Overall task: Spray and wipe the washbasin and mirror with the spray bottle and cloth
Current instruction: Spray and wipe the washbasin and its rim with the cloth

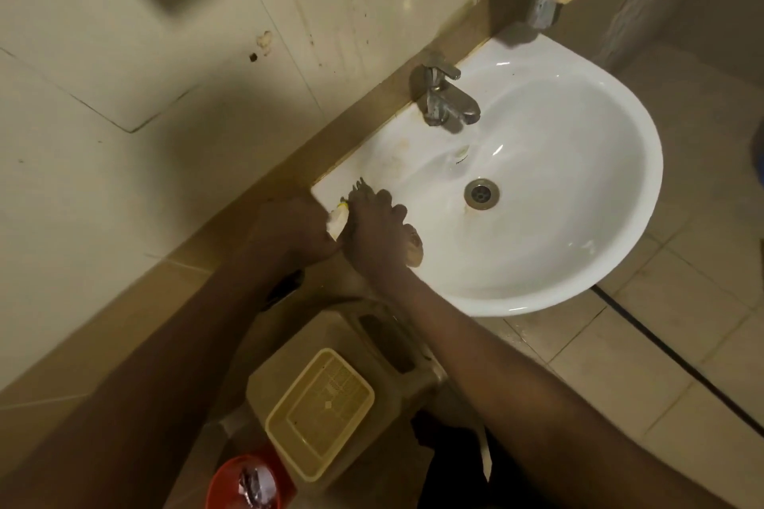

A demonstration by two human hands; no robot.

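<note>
The white washbasin [612, 194] is fixed to a tiled wall, with a metal tap [444, 99] at its back and a drain [481, 193] in the bowl. Both hands meet at the basin's near-left corner. My left hand [295, 231] is curled against the corner and grips a small white and yellow thing [338, 215] that I cannot identify. My right hand [374, 231] lies on the rim with its fingers bent over a tan wad [414, 251], seemingly the cloth. No spray bottle or mirror shows plainly.
A metal wall holder [533, 8] with a pale lump in it hangs above the basin's far end. Under the basin stand a beige container [372, 326], a yellow basket [318, 413] and a red bowl [244, 483]. A black cable [661, 355] crosses the floor tiles.
</note>
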